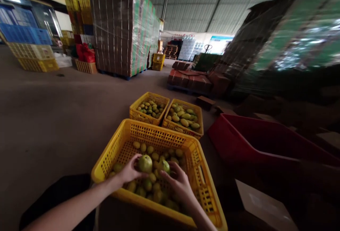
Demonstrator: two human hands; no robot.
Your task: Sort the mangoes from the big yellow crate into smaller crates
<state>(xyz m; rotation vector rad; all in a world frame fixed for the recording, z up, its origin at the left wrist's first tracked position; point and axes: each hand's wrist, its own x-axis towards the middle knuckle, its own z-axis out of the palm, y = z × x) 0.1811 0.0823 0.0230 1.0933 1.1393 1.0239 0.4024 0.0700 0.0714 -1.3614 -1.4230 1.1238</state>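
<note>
My left hand (131,170) grips a round, green-yellow mango (145,164) over the middle of a large yellow crate (156,134). Close beside it, my right hand (178,178) is closed on a second greenish mango (165,167), thumb and fingers around its right side. Below both hands, several smaller yellow-green mangoes (158,196) lie loose on the bottom of the crate. Part of the crate's perforated floor (124,156) shows at the left. My forearms cover some of the near rim.
Two smaller yellow crates of mangoes stand behind, one left (143,117) and one right (183,130). A red tub (228,142) is at the right, near an open cardboard box (262,202). Wrapped pallet stacks (114,29) and brown cartons (190,78) stand farther back.
</note>
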